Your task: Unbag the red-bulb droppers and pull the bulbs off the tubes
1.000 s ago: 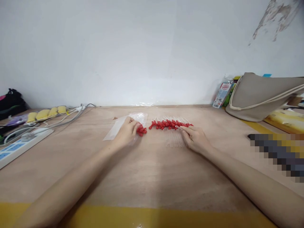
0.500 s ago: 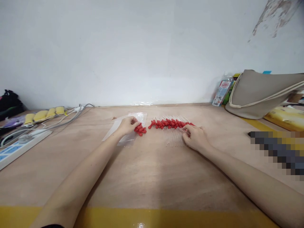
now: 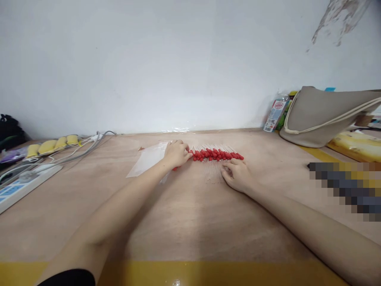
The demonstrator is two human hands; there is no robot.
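Note:
A row of small red drop-shaped pieces (image 3: 217, 154) lies across the middle of the table, with thin pale stems fanning out behind it. My left hand (image 3: 177, 153) is at the row's left end, thumb and fingertips closed on a red drop-shaped piece there. Beneath that hand, a few other red pieces (image 3: 175, 169) show partly; the rest is hidden. My right hand (image 3: 239, 174) rests by the right part of the row, fingers curved with a gap from the thumb, over clear thin stems (image 3: 212, 171) in front of the row. A clear plastic bag (image 3: 145, 161) lies flat behind my left forearm.
A white power strip (image 3: 32, 180) with cables lies at the left, near a yellow segmented packet (image 3: 47, 147). At the right stand a bottle (image 3: 275, 115) and a grey-beige bag (image 3: 324, 117). Yellow tape (image 3: 190, 272) runs along the table's front edge.
My left hand has moved right, from the small separate red cluster to the left end of the row. My right hand has shifted slightly, its thumb and fingers now further apart.

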